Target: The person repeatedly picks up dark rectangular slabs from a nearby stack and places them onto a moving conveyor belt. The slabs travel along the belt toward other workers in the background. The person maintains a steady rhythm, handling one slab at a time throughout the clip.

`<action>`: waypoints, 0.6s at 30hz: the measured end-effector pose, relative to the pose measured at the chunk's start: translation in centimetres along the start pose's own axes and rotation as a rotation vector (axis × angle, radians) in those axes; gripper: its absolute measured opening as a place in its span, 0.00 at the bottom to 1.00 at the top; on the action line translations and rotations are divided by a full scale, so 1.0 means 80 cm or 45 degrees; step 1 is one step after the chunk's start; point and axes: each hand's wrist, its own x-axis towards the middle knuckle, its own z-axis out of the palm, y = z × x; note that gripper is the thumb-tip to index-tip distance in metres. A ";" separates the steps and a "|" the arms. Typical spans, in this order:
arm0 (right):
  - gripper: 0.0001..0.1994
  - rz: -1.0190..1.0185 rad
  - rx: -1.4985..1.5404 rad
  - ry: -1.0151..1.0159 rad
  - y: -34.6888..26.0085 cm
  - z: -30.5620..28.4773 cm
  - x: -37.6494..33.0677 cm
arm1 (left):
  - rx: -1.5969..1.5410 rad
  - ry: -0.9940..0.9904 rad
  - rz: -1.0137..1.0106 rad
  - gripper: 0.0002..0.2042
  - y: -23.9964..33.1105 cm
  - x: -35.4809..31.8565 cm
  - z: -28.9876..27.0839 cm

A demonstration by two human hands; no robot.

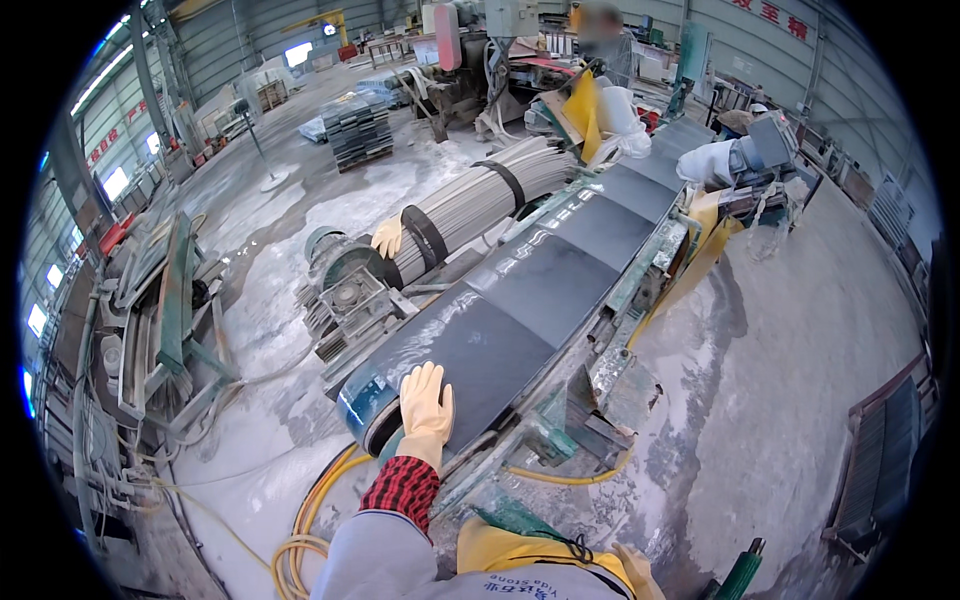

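Observation:
My left hand (426, 408), in a cream rubber glove with a red-and-black checked cuff, is stretched out flat, fingers extended and holding nothing. It lies over the near end of a belt conveyor, at the edge of a dark, wet-looking stone slab (492, 345). Contact under the palm is hidden. Beyond it, more dark slabs (550, 275) lie end to end along the conveyor. The rounded blue-green end of the belt (362, 398) shows just left of my hand. My right hand cannot be made out. Another cream glove (388, 236) lies on a strapped bundle of grey strips (475, 205).
A motor (350, 290) stands left of the belt. Yellow hoses (295, 545) loop on the floor below. Metal frames (175, 310) lean at left, and stacked slabs (360, 132) stand farther back. A person (605, 45) is at the far end. A dark rack (880, 465) stands at right.

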 end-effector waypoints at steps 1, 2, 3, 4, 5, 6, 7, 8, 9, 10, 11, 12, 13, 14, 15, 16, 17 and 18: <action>0.16 -0.138 -0.282 -0.029 0.031 0.005 0.003 | 0.009 0.003 -0.005 0.20 -0.004 -0.002 -0.003; 0.15 0.206 0.111 -0.007 0.022 0.007 0.006 | 0.012 -0.005 -0.008 0.20 -0.004 -0.003 -0.002; 0.15 0.546 0.504 0.018 0.012 0.007 0.011 | 0.011 -0.011 -0.013 0.20 -0.003 -0.003 -0.002; 0.15 0.882 0.900 0.042 -0.004 0.005 0.014 | 0.010 -0.018 -0.016 0.20 -0.002 -0.003 -0.002; 0.15 0.882 1.018 0.064 0.002 0.008 0.013 | 0.014 -0.015 -0.008 0.20 -0.003 -0.004 -0.002; 0.16 0.882 1.134 0.086 0.002 0.010 0.013 | 0.017 -0.012 -0.001 0.20 -0.004 -0.005 -0.002; 0.17 0.879 1.250 0.107 0.003 0.011 0.013 | 0.020 -0.010 0.006 0.20 -0.006 -0.005 -0.002; 0.17 0.875 1.196 0.110 0.003 0.011 0.011 | 0.025 -0.010 0.003 0.20 -0.007 -0.006 -0.002; 0.17 0.871 1.142 0.112 -0.013 0.006 0.013 | 0.030 -0.011 0.000 0.20 -0.009 -0.007 -0.001; 0.17 0.866 1.086 0.114 -0.025 0.001 0.013 | 0.034 -0.012 -0.004 0.20 -0.009 -0.008 0.000; 0.17 0.882 1.100 0.112 -0.025 0.000 0.013 | 0.033 -0.013 -0.005 0.20 -0.009 -0.009 0.001; 0.17 0.897 1.115 0.106 -0.025 0.000 0.014 | 0.036 -0.013 -0.008 0.20 -0.009 -0.010 -0.001; 0.17 0.912 1.130 0.099 -0.025 -0.001 0.015 | 0.040 -0.013 -0.010 0.20 -0.009 -0.010 -0.002; 0.17 0.927 1.145 0.092 -0.025 -0.001 0.016 | 0.043 -0.016 -0.008 0.20 -0.010 -0.010 -0.004; 0.17 0.943 1.158 0.086 -0.033 -0.003 0.018 | 0.044 -0.020 -0.006 0.20 -0.011 -0.011 -0.005; 0.17 0.959 1.171 0.081 -0.041 -0.005 0.019 | 0.044 -0.024 -0.005 0.20 -0.012 -0.011 -0.006; 0.17 0.976 1.193 0.122 -0.052 -0.005 0.018 | 0.053 -0.030 -0.008 0.20 -0.012 -0.012 -0.007; 0.18 0.993 1.221 0.165 -0.100 -0.011 0.017 | 0.063 -0.037 -0.005 0.20 -0.010 -0.012 -0.008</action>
